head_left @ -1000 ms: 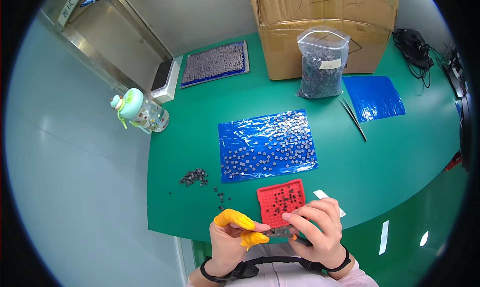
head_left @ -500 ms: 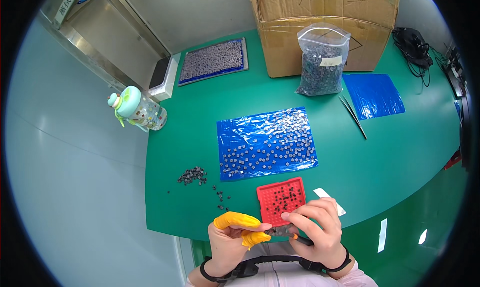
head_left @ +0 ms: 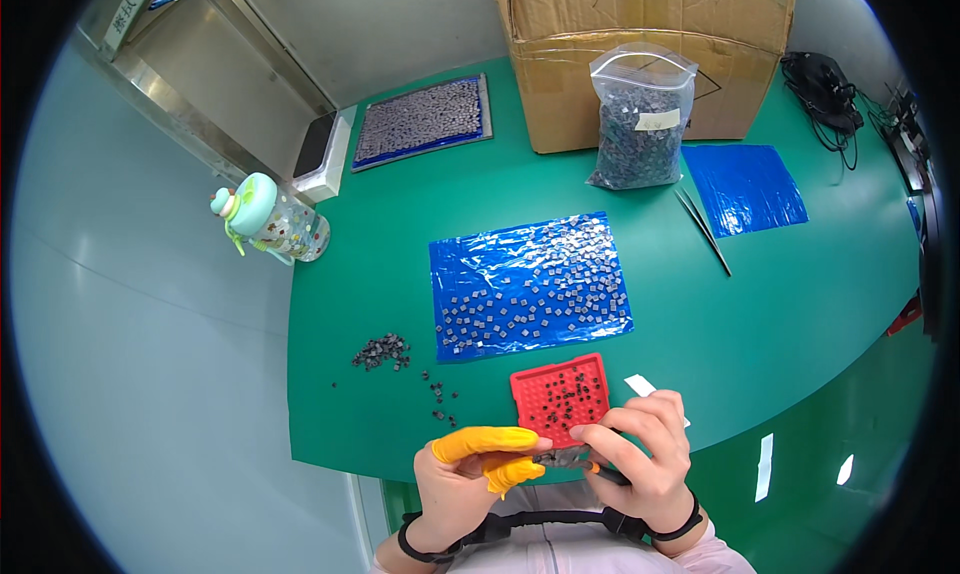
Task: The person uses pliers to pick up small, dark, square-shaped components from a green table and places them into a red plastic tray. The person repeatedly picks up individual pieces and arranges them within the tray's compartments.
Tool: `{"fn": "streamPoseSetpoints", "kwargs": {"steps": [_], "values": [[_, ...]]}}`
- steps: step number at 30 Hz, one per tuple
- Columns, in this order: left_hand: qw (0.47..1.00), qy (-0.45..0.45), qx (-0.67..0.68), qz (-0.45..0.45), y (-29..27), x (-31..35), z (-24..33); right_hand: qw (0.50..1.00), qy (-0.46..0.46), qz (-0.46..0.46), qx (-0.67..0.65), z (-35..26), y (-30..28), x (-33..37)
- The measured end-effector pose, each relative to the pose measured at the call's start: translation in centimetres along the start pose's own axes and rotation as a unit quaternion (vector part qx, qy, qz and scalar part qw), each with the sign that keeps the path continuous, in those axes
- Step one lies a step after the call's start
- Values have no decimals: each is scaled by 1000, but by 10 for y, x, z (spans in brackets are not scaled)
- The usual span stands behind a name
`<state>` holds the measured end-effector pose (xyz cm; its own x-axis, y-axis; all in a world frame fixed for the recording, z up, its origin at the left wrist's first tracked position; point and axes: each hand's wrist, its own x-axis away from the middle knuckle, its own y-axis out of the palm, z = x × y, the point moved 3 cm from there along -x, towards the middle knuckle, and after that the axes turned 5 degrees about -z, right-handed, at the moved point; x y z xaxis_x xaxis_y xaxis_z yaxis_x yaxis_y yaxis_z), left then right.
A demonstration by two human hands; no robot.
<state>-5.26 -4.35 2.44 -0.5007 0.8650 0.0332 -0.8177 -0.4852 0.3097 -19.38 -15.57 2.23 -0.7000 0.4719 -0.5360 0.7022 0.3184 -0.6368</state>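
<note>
From where I stand, it's the tool (head_left: 610,473) that matters: it lies between the two hands, just at the near edge of the red tray (head_left: 532,384). Its long axis runs mostly side to side, a little aslant, with the dark, orange-banded handle toward the right and the grey end pointing at the left fingertips. The right hand (head_left: 648,464) is the nearer one, its fingers curled around that handle, thumb and fingertips close over the grey part. The left hand (head_left: 455,484), yellow covers on two of its digits, is bent in a pinch at the grey end; whether a small piece sits in that pinch I can't tell.

The tray carries loose dark bits (head_left: 566,397), thicker on its right side, with bare dimpled floor at the left. Beyond it, the blue sheet (head_left: 470,259) bears many little grey squares (head_left: 595,274), crowded to the right and far side, sparser toward the near left. A dark pile (head_left: 381,351) sits straight on the table (head_left: 350,274) left of the sheet, a few strays trailing toward the tray. Farther back, a clear bag (head_left: 640,154), plump with small dark pieces, stands against the box (head_left: 560,104).
</note>
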Motion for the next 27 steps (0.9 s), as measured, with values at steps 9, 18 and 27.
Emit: {"fn": "streamPoseSetpoints", "kwargs": {"steps": [9,18,27], "values": [[991,76,-90,-66,-8,6,-10,1000,-12,-20,10,-2,-2,2],[949,183,-179,-186,-6,5,-12,999,-33,-34,8,-4,-1,5],[943,180,-189,-205,-2,7,-9,998,-49,-25,18,-5,-4,6]]}}
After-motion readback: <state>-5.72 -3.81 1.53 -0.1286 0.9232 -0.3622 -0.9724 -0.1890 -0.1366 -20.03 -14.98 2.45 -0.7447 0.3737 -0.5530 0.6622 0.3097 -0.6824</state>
